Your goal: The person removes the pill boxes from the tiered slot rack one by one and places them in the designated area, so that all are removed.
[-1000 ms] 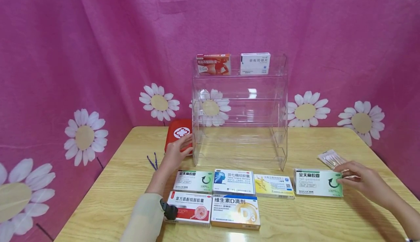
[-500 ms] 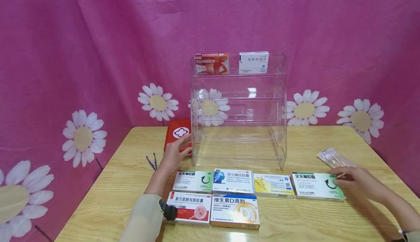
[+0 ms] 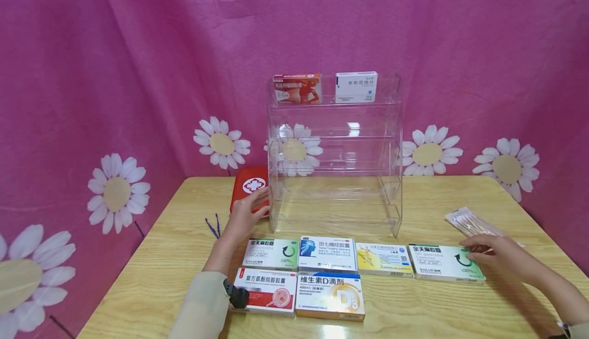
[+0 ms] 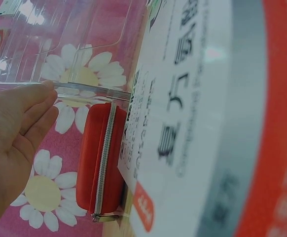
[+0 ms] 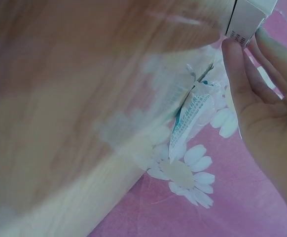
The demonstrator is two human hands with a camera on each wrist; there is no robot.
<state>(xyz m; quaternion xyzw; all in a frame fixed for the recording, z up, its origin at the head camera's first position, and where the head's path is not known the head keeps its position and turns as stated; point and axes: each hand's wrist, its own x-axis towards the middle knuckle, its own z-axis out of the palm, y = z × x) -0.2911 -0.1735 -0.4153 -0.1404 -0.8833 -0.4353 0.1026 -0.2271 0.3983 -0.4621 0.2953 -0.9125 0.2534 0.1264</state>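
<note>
In the head view my left hand (image 3: 244,219) touches the left side of a clear acrylic rack (image 3: 336,221), its fingers fairly straight. The left wrist view shows those fingertips against the rack's edge. My right hand (image 3: 503,258) pinches the right end of a green-and-white medicine box (image 3: 442,262), which lies face up on the table. Seen from the right wrist, thumb and fingers are at the end of this box (image 5: 252,19). Left of it lie a yellow box (image 3: 384,260), a blue-and-white box (image 3: 327,254) and another green-and-white box (image 3: 270,253).
Nearer me lie a red-and-white box (image 3: 264,290) and an orange vitamin D box (image 3: 330,298). A red first-aid case (image 3: 241,190) and blue tweezers (image 3: 213,225) are at left, cotton swabs (image 3: 469,221) at right. Two boxes, orange (image 3: 296,89) and white (image 3: 356,88), stand on the rack's top tier.
The right hand has lowered the green-and-white box from a slight tilt to flat on the table, moving it slightly toward me. The left hand stays at the rack.
</note>
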